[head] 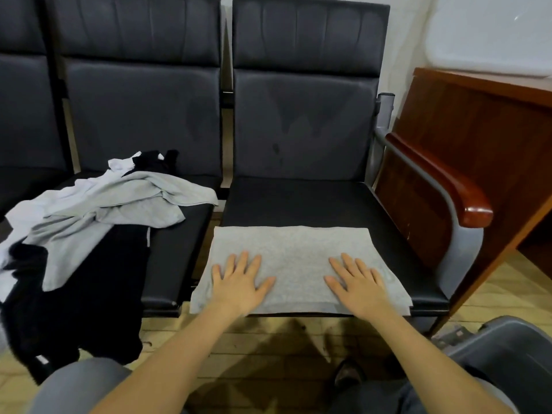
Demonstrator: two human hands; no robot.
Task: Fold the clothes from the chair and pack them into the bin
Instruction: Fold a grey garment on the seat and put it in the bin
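One folded grey garment [294, 264] is laid flat on the front part of the right-hand seat [328, 201], its near edge slightly overhanging the seat's front lip. The fold could be lost at the next lift: the cloth is soft and layered, and if it is picked up by one edge or one layer only, the rectangle would likely fall open or slide off the lip toward the floor. A further risk is judged for the carry to the grey bin [513, 345], which is seen only in part at the lower right; a one-sided hold could let the garment sag and unfold on the way.

The left hand [240, 282] is pressed palm-down on the garment's left part, fingers straight and spread, nothing gripped. The right hand [357, 283] is laid likewise on the right part, fingers spread and flat, nothing held.

On the neighbouring seat [176, 243], an unfolded heap of grey, white and black clothes [89, 222] is left, with black cloth hanging over the front edge.
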